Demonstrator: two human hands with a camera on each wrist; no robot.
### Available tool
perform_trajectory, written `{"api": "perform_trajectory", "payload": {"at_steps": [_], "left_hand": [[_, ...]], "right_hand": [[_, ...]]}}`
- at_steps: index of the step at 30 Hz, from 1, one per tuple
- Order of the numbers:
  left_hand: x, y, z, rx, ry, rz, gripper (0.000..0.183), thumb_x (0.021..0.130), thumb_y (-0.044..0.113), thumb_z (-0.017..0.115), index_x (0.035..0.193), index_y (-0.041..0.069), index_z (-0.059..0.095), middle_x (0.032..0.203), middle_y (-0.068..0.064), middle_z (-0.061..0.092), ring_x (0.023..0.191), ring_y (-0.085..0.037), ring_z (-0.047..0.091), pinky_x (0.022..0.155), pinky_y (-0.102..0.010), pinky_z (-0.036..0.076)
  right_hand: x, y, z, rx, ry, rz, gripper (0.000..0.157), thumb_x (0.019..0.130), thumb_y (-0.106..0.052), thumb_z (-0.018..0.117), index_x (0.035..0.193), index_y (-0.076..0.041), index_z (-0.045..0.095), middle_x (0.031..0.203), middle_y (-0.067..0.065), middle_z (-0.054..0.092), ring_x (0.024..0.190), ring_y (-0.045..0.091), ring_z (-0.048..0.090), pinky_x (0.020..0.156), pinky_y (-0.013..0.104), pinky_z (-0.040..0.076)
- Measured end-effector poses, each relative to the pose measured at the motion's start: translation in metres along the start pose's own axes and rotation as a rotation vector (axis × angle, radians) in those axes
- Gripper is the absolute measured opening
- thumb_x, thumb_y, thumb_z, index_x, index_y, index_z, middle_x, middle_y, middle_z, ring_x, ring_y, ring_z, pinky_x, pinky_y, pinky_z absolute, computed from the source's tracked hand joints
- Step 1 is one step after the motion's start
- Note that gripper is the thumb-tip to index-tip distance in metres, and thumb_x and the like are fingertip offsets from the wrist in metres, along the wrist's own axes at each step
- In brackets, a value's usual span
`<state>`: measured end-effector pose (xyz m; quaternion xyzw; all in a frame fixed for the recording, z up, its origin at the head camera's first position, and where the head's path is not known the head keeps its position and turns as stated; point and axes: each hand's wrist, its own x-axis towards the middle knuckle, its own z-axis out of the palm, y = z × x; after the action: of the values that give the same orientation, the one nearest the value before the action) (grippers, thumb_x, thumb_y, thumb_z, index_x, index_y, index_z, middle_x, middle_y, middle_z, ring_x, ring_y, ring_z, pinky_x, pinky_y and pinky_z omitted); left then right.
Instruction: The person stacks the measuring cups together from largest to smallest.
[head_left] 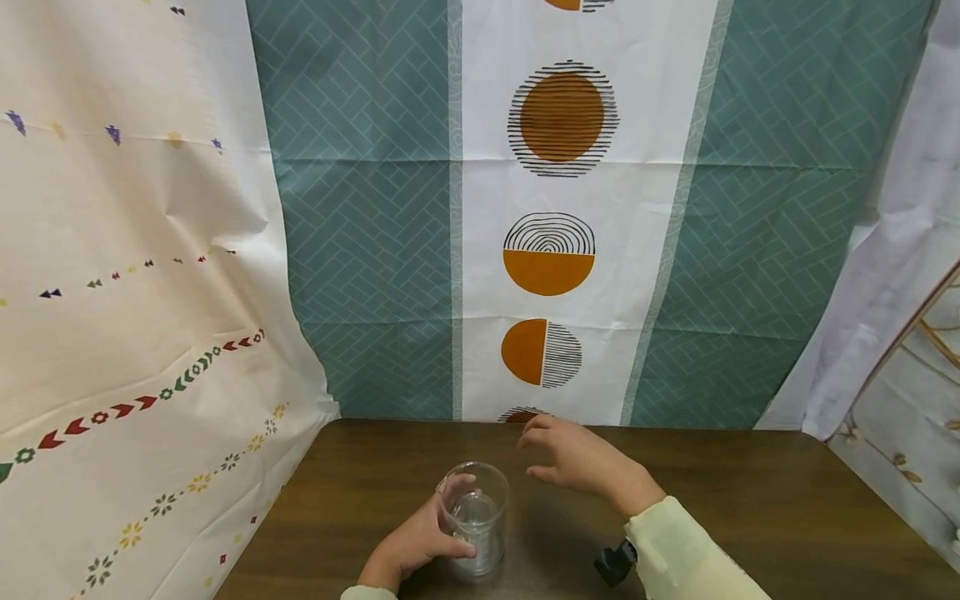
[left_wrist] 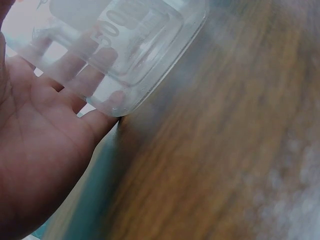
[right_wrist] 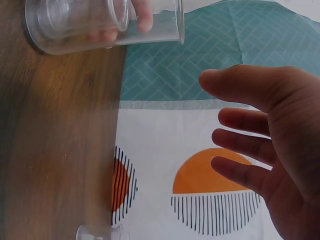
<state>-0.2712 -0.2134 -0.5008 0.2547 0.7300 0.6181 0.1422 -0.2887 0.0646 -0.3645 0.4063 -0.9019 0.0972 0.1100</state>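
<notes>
A large clear glass beaker (head_left: pixel 491 546) stands on the brown table, near its front. Inside it sits a smaller clear glass vessel (right_wrist: pixel 82 17), its rim below the beaker's rim. My left hand (head_left: pixel 420 533) holds the beaker from the left, thumb on the near side and fingers round the far side. Up close in the left wrist view, the beaker (left_wrist: pixel 150 47) bears raised "500" lettering. Off to the right and higher, my right hand (head_left: pixel 577 458) hovers over the table with loosely bent fingers and nothing in them. The right wrist view shows its thumb (right_wrist: pixel 235 82) apart from the beaker.
Another clear glass item (right_wrist: pixel 100 233) shows partly at the bottom of the right wrist view. Behind the wooden table (head_left: pixel 750 500) hangs a teal and white patterned cloth (head_left: pixel 367 250). A cream embroidered cloth (head_left: pixel 135 350) borders the left side. A black device (head_left: pixel 617 562) is at my right sleeve.
</notes>
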Motion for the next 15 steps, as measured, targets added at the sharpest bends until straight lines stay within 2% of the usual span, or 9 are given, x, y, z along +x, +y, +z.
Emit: {"api": "perform_trajectory", "payload": {"at_steps": [3,9,15], "left_hand": [[0.0,0.001,0.0,0.002,0.007,0.004,0.089,0.071,0.012,0.083,0.144,0.02,0.032,0.148,-0.011,0.039,0.123,-0.009,0.047,0.1,-0.031,0.038],[0.0,0.001,0.001,-0.006,0.006,0.006,0.089,0.071,0.012,0.084,0.143,0.022,0.033,0.149,-0.01,0.039,0.123,-0.008,0.048,0.098,-0.022,0.039],[-0.001,0.002,0.001,-0.004,0.01,-0.003,0.089,0.071,0.013,0.084,0.143,0.022,0.033,0.149,-0.01,0.038,0.125,-0.015,0.046,0.099,-0.025,0.039]], "right_hand": [[-0.001,0.002,-0.001,0.002,0.001,0.014,0.029,0.083,-0.027,0.075,0.109,-0.016,0.068,0.114,-0.001,0.061,0.102,0.018,0.062,0.09,0.037,0.051],[-0.002,0.007,-0.003,0.005,-0.009,0.047,0.032,0.083,-0.025,0.076,0.111,-0.013,0.068,0.115,0.002,0.062,0.104,0.021,0.062,0.092,0.04,0.051],[-0.005,0.012,-0.001,-0.002,0.0,0.049,0.031,0.082,-0.024,0.076,0.11,-0.013,0.068,0.113,0.003,0.062,0.103,0.021,0.061,0.092,0.039,0.051]]}}
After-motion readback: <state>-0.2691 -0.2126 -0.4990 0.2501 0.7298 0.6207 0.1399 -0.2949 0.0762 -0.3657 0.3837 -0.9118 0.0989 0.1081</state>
